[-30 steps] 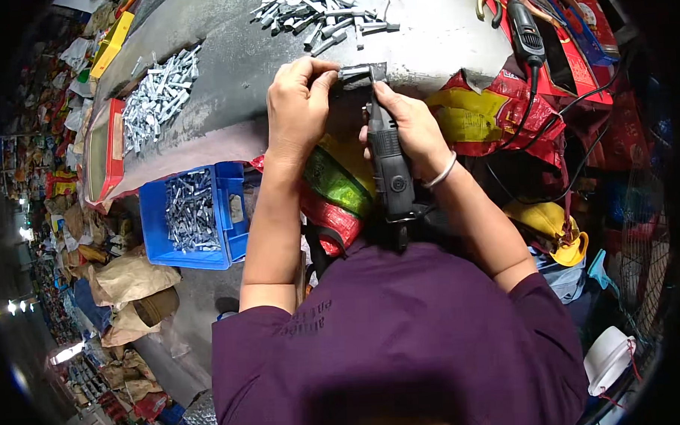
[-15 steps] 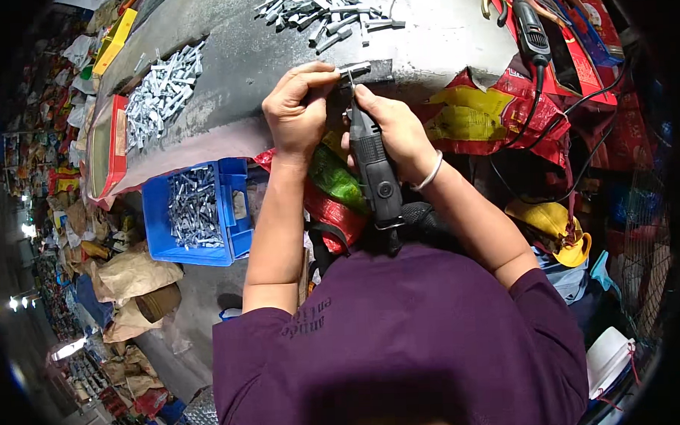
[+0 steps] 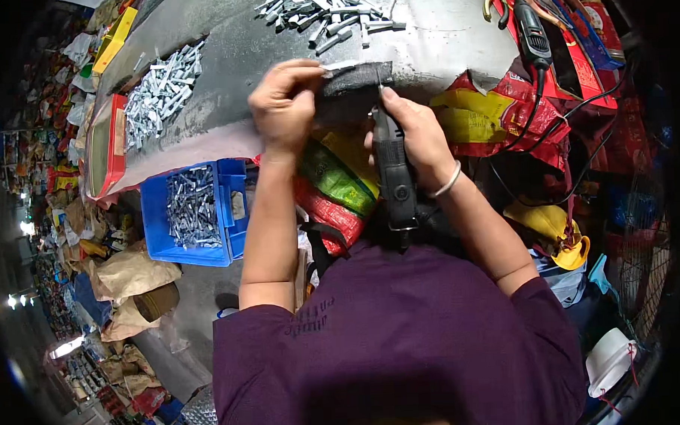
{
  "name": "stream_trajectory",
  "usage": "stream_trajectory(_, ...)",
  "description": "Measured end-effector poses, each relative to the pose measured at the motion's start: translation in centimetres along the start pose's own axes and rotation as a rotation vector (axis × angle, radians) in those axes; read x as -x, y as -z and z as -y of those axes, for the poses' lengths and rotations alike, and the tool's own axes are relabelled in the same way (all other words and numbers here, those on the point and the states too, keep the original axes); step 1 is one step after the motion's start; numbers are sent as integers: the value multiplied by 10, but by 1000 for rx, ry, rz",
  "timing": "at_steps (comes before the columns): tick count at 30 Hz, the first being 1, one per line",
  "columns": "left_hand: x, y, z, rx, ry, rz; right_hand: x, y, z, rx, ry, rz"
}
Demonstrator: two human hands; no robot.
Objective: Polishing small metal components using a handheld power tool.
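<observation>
Near the bench's front edge my left hand (image 3: pixel 284 106) is closed, pinching one end of a small grey metal piece (image 3: pixel 340 65). To its right, my right hand (image 3: pixel 416 131) wraps round a black rotary tool (image 3: pixel 394 165), whose thin bit (image 3: pixel 379 78) points away from me. Bit and piece are apart, with a gap between them. Whether the bit is spinning cannot be made out. Behind my hands, a heap of similar metal pieces (image 3: pixel 325 14) lies on the bench (image 3: pixel 237 66).
Another pile of metal pieces (image 3: pixel 163 91) lies at the left beside a red tray (image 3: pixel 113 145). Below it stands a blue bin (image 3: pixel 157 219) holding more pieces. At the far right are a second rotary tool (image 3: pixel 532 33), pliers (image 3: pixel 500 3) and a looping black cable (image 3: pixel 569 114).
My hands have moved apart. The left went slightly left with the metal piece, and the right moved right and a little nearer with the rotary tool, taking its bit off the piece.
</observation>
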State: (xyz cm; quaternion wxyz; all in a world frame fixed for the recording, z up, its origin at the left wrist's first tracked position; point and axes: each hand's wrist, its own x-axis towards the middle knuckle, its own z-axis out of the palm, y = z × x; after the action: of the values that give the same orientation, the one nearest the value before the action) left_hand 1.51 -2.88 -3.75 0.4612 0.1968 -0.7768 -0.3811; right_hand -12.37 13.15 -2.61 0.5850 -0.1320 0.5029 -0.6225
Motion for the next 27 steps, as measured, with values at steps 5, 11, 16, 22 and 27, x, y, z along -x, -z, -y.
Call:
stream_trajectory(5, -55, 49, 0, -266, -187, -689, 5, 6, -8, 22, 22, 47)
stream_trajectory(11, -58, -6, 10, -742, 168, 35, 4, -5, -20, 5, 42, 142)
stream_trajectory(16, -66, -6, 1, -584, 326, 87, 12, 1, -12, -9, 28, 67)
stream_trajectory(22, -43, -5, 0, -676, 175, -37, 8, 10, -8, -5, 29, 15)
stream_trajectory(27, -57, -3, -11, -953, 109, 230, 12, 5, -18, -6, 30, 93)
